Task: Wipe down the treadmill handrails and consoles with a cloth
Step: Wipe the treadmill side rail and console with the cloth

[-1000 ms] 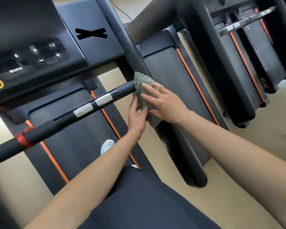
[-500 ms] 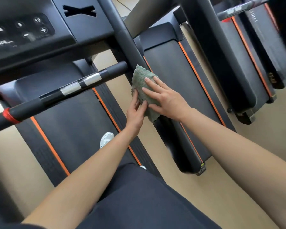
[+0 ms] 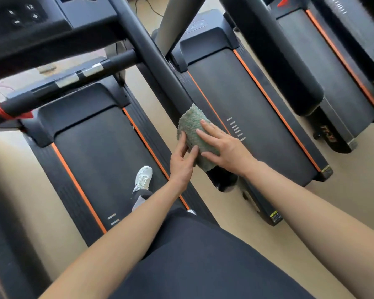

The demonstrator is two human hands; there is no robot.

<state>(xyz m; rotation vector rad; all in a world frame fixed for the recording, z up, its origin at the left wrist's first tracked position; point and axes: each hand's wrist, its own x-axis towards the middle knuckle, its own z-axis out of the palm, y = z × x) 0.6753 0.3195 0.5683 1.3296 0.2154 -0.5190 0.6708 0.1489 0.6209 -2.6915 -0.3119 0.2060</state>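
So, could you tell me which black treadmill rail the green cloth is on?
The green terry cloth covers the plain black side rail, touched by left hand and right hand; the silver-plated cross bar is bare.

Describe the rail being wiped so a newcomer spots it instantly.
From the black button console at upper left, a thick plain black side handrail slants down toward the person. A green textured cloth is draped over its lower end, pressed by the left hand and right hand. Unlike the slimmer black crossbar nearby, it has no silver plates or red tape.
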